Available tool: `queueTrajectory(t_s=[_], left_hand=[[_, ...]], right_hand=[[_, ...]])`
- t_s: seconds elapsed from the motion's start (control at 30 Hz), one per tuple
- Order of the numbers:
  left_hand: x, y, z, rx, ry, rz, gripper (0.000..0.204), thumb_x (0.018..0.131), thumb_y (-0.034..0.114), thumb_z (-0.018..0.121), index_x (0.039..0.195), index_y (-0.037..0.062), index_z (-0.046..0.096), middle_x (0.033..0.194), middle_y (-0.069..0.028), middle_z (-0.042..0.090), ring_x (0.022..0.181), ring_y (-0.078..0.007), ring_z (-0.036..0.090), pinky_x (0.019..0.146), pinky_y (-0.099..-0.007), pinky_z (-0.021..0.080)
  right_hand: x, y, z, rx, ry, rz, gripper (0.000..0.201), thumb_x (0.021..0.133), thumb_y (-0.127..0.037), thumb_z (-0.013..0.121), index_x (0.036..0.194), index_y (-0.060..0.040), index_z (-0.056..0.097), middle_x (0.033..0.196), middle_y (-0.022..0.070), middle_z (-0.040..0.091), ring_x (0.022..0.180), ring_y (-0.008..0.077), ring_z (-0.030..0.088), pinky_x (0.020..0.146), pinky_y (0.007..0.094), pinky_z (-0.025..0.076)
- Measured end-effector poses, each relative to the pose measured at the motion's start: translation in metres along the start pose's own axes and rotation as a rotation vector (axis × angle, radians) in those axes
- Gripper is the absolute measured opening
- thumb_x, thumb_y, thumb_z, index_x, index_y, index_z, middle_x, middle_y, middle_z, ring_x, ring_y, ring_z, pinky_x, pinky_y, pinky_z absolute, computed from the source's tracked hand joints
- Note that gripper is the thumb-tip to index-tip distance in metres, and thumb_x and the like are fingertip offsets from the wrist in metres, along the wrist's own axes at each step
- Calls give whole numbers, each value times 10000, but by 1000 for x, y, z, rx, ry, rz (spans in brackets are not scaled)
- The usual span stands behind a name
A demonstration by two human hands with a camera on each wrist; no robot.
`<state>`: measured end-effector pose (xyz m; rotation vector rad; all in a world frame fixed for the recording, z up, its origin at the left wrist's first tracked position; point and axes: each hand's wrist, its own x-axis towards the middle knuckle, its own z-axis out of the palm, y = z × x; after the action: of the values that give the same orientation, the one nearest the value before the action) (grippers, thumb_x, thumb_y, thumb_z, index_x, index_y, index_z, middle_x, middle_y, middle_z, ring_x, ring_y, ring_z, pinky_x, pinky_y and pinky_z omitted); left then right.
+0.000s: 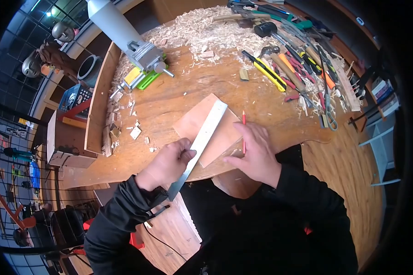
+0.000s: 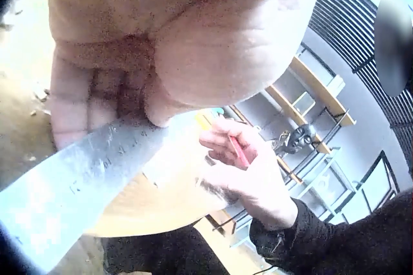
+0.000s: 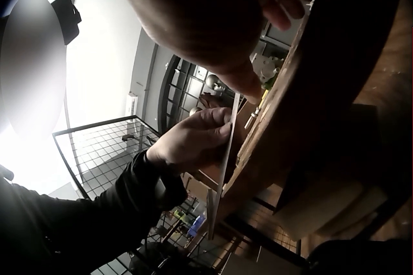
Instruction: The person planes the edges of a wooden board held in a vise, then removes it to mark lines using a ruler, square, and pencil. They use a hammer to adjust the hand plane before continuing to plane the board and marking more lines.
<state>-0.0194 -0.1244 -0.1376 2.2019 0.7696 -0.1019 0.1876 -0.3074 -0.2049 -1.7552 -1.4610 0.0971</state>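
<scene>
A long metal ruler point(image 1: 207, 128) lies slantwise over a thin square wooden board point(image 1: 188, 121); its near end reaches past the table edge. My left hand point(image 1: 167, 160) grips the ruler near its lower part, thumb on top and fingers curled at its side. Markings show along the ruler point(image 2: 97, 165) in the left wrist view. At the board's right edge is my right hand point(image 1: 259, 156), thumb and index finger spread apart. A red pencil point(image 1: 244, 120) passes under that index finger, and in the left wrist view the pencil point(image 2: 239, 152) sits within the hand's fingers.
A grey vise with a green base point(image 1: 147, 64) stands at the back left beside an upright plank point(image 1: 103, 96). Wood shavings point(image 1: 202, 32) cover the far side. A yellow utility knife point(image 1: 268, 73), a mallet point(image 1: 266, 30) and several other tools lie at the right.
</scene>
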Motion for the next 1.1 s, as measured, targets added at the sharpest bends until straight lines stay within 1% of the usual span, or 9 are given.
queueTrajectory(t_s=[0.03, 0.23, 0.37, 0.5, 0.57, 0.67, 0.9, 1.0, 1.1], left_hand=[[-1, 1, -2, -5, 12, -39, 152, 1046, 149, 656, 1065, -2, 648, 810, -215, 654, 712, -300, 614, 718, -403, 524], [-4, -4, -12, 53, 86, 35, 152, 1054, 143, 618, 1098, 3, 657, 878, -247, 707, 836, -392, 717, 768, -442, 550], [-1, -7, -19, 109, 174, 15, 149, 1053, 125, 593, 1083, 7, 679, 894, -254, 713, 872, -424, 727, 790, -465, 564], [5, -13, -24, 183, 269, -11, 176, 1056, 155, 598, 1082, 6, 688, 895, -245, 723, 873, -437, 724, 798, -478, 567], [8, -16, -27, 264, 406, 47, 230, 1051, 213, 629, 1087, -1, 705, 938, -250, 734, 898, -440, 724, 795, -482, 567], [5, -11, -33, 244, 375, 34, 282, 1038, 252, 662, 1125, -9, 724, 969, -253, 724, 887, -446, 714, 779, -488, 569], [-27, -9, -11, 369, 363, 286, 366, 950, 251, 758, 1209, -5, 727, 905, -218, 656, 798, -411, 692, 724, -482, 569], [-44, -7, 7, 394, 364, 307, 377, 941, 235, 759, 1241, 10, 719, 914, -196, 649, 823, -394, 690, 738, -475, 571], [-54, -16, 18, 481, 392, 324, 398, 939, 236, 758, 1267, 16, 712, 934, -176, 646, 857, -371, 686, 761, -458, 572]], right_hand=[[2, -2, 3, -11, -38, 15, 929, 712, -306, 952, 1455, -22, 474, 1370, 247, 575, 1319, 436, 518, 1140, 531, 361], [13, -15, 13, -175, -38, 25, 1163, 641, -408, 986, 1522, 28, 365, 1403, 288, 530, 1366, 451, 467, 1179, 536, 305], [20, -26, 9, -150, -108, 97, 1199, 667, -496, 946, 1528, 65, 329, 1410, 302, 513, 1404, 419, 441, 1196, 567, 248], [22, -27, 20, -216, -74, 127, 1307, 595, -540, 972, 1541, 72, 309, 1439, 308, 485, 1419, 428, 422, 1206, 595, 220], [24, -28, 25, -230, -50, 111, 1341, 568, -539, 987, 1548, 69, 305, 1451, 308, 472, 1417, 433, 421, 1210, 596, 215], [26, -29, 26, -242, -87, 103, 1344, 570, -543, 985, 1549, 76, 303, 1461, 307, 468, 1429, 426, 415, 1213, 598, 211], [10, -8, 0, -46, -101, 20, 1113, 671, -396, 960, 1524, 21, 379, 1376, 223, 555, 1355, 377, 499, 1176, 542, 295], [2, -2, -6, 75, -85, 77, 952, 714, -292, 942, 1484, -27, 449, 1353, 212, 588, 1295, 395, 545, 1135, 515, 356], [-2, 2, -8, 53, -77, -6, 809, 758, -209, 907, 1439, -45, 502, 1323, 203, 625, 1239, 405, 582, 1089, 494, 399]])
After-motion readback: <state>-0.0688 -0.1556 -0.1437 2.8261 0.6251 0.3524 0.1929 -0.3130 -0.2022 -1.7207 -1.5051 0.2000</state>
